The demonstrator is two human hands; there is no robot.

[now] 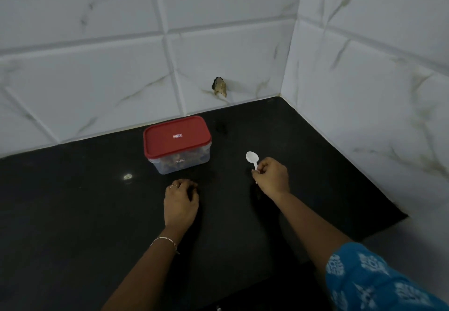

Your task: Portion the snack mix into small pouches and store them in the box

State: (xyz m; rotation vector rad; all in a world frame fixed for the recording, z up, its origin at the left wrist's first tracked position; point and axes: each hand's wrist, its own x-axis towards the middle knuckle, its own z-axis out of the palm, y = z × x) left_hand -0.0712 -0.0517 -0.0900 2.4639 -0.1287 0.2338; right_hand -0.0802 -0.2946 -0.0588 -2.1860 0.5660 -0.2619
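The right grip (pixel 271 177) pinches the tail end of a white plastic spoon (pixel 252 159) between thumb and curled fingers. The bowl points up and away, to the right of the box (pixel 177 144) and clear of it. Holding it so far back on the handle probably gives reach for scooping, and the raised bowl suggests the spoon is being carried, not used. The left grip (pixel 181 201) sits in front of the box, knuckles up and fingers curled down onto the black table (pixel 73 201). Whether the fingers enclose anything cannot be told, since they hide their own undersides. Its place just before the box would suit steadying the box or lifting the lid.

The box stands near the tiled wall (pixel 97 68) behind it. Its red lid (pixel 176 136) is pressed on, so nothing can go in or out yet. Brownish contents (pixel 178 162) show through the clear side. Loose mix or filled pouches cannot be told apart. No separate pouches are in view.
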